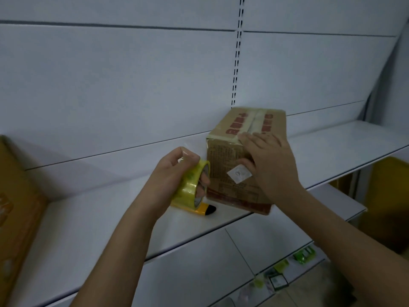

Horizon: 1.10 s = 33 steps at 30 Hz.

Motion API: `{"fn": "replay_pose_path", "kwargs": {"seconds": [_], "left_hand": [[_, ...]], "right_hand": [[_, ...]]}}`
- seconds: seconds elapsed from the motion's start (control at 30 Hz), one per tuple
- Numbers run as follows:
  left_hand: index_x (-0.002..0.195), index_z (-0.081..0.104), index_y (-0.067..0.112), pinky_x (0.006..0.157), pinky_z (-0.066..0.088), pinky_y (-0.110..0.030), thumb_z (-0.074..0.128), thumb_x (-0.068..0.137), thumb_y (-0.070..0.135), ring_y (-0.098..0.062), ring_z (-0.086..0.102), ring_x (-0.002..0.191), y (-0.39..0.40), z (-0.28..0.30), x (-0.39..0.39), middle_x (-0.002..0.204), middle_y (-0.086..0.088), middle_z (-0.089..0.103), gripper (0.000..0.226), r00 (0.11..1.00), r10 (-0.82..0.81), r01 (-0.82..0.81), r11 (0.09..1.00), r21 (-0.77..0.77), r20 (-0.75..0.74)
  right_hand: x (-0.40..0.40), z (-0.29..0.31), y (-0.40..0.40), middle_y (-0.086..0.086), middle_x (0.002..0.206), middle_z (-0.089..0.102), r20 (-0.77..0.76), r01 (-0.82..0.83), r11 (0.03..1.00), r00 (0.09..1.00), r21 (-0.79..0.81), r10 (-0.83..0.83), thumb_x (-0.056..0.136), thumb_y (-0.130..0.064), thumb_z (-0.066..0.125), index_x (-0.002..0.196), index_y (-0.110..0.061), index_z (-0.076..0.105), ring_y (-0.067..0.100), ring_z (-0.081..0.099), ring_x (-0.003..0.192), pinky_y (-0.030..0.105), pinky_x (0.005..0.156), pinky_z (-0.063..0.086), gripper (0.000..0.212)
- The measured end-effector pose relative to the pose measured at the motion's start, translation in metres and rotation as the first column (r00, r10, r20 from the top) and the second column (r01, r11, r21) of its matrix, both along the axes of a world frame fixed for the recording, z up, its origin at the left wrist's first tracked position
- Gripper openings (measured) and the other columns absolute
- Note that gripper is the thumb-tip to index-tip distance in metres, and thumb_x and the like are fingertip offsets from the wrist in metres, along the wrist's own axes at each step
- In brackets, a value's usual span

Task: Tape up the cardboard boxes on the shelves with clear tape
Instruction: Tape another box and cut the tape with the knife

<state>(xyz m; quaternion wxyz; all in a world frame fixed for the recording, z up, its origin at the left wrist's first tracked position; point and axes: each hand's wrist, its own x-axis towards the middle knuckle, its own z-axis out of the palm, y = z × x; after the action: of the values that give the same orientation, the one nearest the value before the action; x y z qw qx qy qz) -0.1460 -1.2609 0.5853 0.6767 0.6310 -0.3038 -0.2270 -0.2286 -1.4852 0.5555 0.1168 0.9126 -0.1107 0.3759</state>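
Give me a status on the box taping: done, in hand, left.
Done: the cardboard box on the shelf already carries a tape strip along its top seam. In hand: the right hand lies flat over the box's front top edge, while the left hand grips the tape roll. Left: another box at far left; whether it is taped cannot be told.

Both bare forearms reach up and forward. The left hand [174, 173] is curled tight in a grip, fingers hooked through what it holds. The right hand [269, 161] lies flat, fingers straight and spread, palm pressing forward.
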Motion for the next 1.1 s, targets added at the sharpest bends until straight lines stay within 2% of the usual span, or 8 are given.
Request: {"fn": "replay_pose_path", "kwargs": {"seconds": [0.1, 0.2, 0.4, 0.53, 0.63, 0.77, 0.97, 1.1], "left_hand": [[0.099, 0.054, 0.004, 0.048, 0.048, -0.020, 0.043, 0.103, 0.013, -0.019, 0.061, 0.049, -0.005, 0.017, -0.003, 0.063, -0.008, 0.067, 0.015, 0.991, -0.099, 0.090, 0.991, 0.097, 0.092], [0.099, 0.054, 0.010, 0.050, 0.050, -0.027, 0.044, 0.106, 0.023, -0.028, 0.063, 0.051, -0.014, 0.038, -0.002, 0.073, -0.020, 0.068, 0.018, 0.945, -0.266, 0.218, 0.945, 0.242, 0.188], [0.104, 0.056, 0.018, 0.049, 0.052, -0.026, 0.055, 0.101, 0.017, -0.020, 0.067, 0.052, -0.029, 0.077, 0.002, 0.072, -0.013, 0.070, 0.003, 0.842, -0.443, 0.269, 0.839, 0.473, 0.308], [0.129, 0.039, 0.047, 0.056, 0.056, -0.026, 0.069, 0.091, 0.027, -0.019, 0.072, 0.058, -0.032, 0.095, 0.006, 0.074, 0.001, 0.075, 0.052, 0.727, -0.516, 0.223, 0.802, 0.554, 0.454], [0.136, 0.047, 0.042, 0.055, 0.049, -0.011, 0.077, 0.084, 0.035, -0.009, 0.069, 0.051, -0.029, 0.102, 0.026, 0.063, 0.020, 0.070, 0.061, 0.541, -0.504, -0.011, 0.796, 0.605, 0.673], [0.122, 0.064, 0.046, 0.060, 0.054, -0.025, 0.073, 0.056, 0.077, -0.017, 0.068, 0.046, -0.010, 0.107, 0.073, 0.081, 0.011, 0.069, 0.073, 0.532, -0.465, -0.252, 0.710, 0.657, 0.707], [0.116, 0.070, 0.044, 0.053, 0.053, -0.024, 0.071, 0.052, 0.070, -0.006, 0.066, 0.048, -0.035, 0.104, 0.101, 0.097, 0.001, 0.069, 0.069, 0.558, -0.485, -0.201, 0.708, 0.677, 0.673], [0.116, 0.072, 0.043, 0.063, 0.062, -0.040, 0.071, 0.043, 0.076, -0.006, 0.065, 0.046, -0.051, 0.098, 0.118, 0.073, 0.010, 0.070, 0.080, 0.581, -0.522, -0.159, 0.680, 0.715, 0.625]], "right_hand": [[-0.017, 0.022, 0.024, -0.002, 0.134, 0.062, 0.155, -0.217, 0.945, 0.971, 0.243, 0.182, 0.098, -0.049, 0.046, 0.133, -0.017, 0.060, 0.016, 0.053, 0.127, 0.039, 0.111, 0.035, 0.049], [-0.024, 0.052, 0.062, -0.021, 0.105, 0.066, 0.242, -0.410, 0.670, 0.911, 0.619, 0.334, 0.091, -0.057, 0.058, 0.121, -0.027, 0.066, -0.004, 0.060, 0.101, 0.016, 0.087, 0.047, 0.043], [-0.022, 0.077, 0.053, -0.001, 0.062, 0.070, 0.357, -0.419, 0.323, 0.904, 0.849, 0.234, 0.085, -0.019, 0.077, 0.075, -0.021, 0.072, 0.005, 0.063, 0.053, 0.018, 0.053, 0.052, 0.011], [-0.033, 0.084, 0.043, 0.001, 0.057, 0.069, 0.393, -0.421, 0.170, 0.902, 0.891, 0.176, 0.085, -0.008, 0.075, 0.078, -0.008, 0.072, 0.008, 0.063, 0.050, 0.018, 0.054, 0.055, 0.007], [-0.059, 0.083, 0.013, 0.005, 0.059, 0.068, 0.431, -0.409, 0.266, 0.902, 0.873, -0.030, 0.084, -0.005, 0.075, 0.081, -0.002, 0.074, 0.006, 0.060, 0.046, 0.017, 0.050, 0.053, 0.004], [-0.102, 0.064, -0.025, 0.014, 0.076, 0.073, 0.386, -0.325, 0.277, 0.899, 0.904, -0.208, 0.086, -0.014, 0.074, 0.085, -0.006, 0.075, 0.012, 0.064, 0.055, 0.019, 0.055, 0.055, 0.008], [-0.097, 0.051, -0.034, 0.007, 0.070, 0.072, 0.377, -0.332, 0.219, 0.901, 0.918, -0.216, 0.087, -0.013, 0.072, 0.082, -0.009, 0.074, 0.009, 0.063, 0.052, 0.017, 0.052, 0.053, 0.007], [-0.092, 0.046, -0.041, 0.009, 0.070, 0.072, 0.336, -0.291, 0.216, 0.917, 0.932, -0.215, 0.087, -0.013, 0.073, 0.081, -0.008, 0.074, 0.009, 0.063, 0.052, 0.017, 0.051, 0.052, 0.007]]}}
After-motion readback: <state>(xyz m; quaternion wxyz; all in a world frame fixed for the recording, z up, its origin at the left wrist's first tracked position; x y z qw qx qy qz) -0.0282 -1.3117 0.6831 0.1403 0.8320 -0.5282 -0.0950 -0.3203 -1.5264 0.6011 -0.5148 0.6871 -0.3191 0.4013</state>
